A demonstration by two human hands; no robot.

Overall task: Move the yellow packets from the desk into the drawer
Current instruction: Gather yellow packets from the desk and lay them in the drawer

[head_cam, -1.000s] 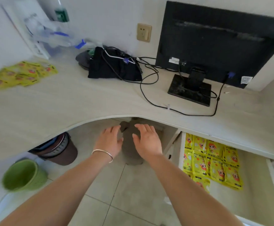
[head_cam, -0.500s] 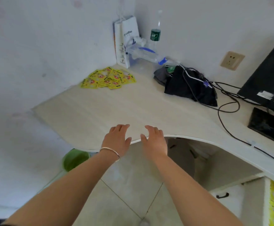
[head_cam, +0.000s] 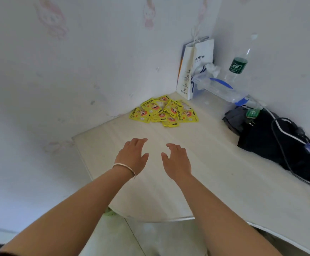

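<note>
A loose pile of several yellow packets (head_cam: pixel 164 111) with cartoon faces lies on the pale desk (head_cam: pixel 215 172) near the far corner, against the left wall. My left hand (head_cam: pixel 132 156), with a thin bracelet at the wrist, hovers over the desk a short way in front of the pile, fingers apart and holding nothing. My right hand (head_cam: pixel 177 159) is beside it, also spread and holding nothing. Neither hand touches a packet. The drawer is out of view.
A white paper coffee bag (head_cam: pixel 194 69) stands in the corner behind the pile, with a clear plastic bag (head_cam: pixel 218 87) and a green-labelled bottle (head_cam: pixel 240 60) to its right. A black bag with cables (head_cam: pixel 281 145) lies on the desk's right side. Tiled floor shows below.
The view has swung left, away from the monitor and the open drawer. Both hands have risen from under the desk edge to over the desktop, closer to the pile.
</note>
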